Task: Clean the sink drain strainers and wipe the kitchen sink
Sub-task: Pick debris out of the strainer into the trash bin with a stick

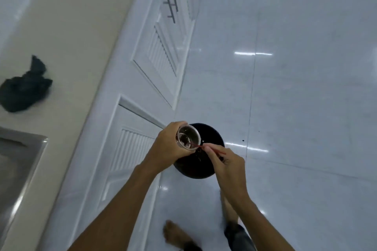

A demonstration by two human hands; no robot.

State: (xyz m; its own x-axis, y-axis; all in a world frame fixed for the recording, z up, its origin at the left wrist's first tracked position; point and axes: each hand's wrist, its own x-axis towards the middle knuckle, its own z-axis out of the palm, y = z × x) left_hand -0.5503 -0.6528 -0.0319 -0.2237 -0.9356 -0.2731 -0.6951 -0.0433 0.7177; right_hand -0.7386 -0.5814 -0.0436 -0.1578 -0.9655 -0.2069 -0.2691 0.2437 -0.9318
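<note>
Left hand [166, 146] is wrapped round the wall of the strainer cup [188, 136], holding it over a black bin [212, 138] just below both hands. Right hand [226, 161] pinches a thin red stick [201, 146], its tip in the dark gunk inside the cup. I'd guess the cup's light, rigid and probably slimy, so grip the wall, not the rim. The stick looks flimsy, so go easy. The sink [24, 155] is well off past the left hand.
</note>
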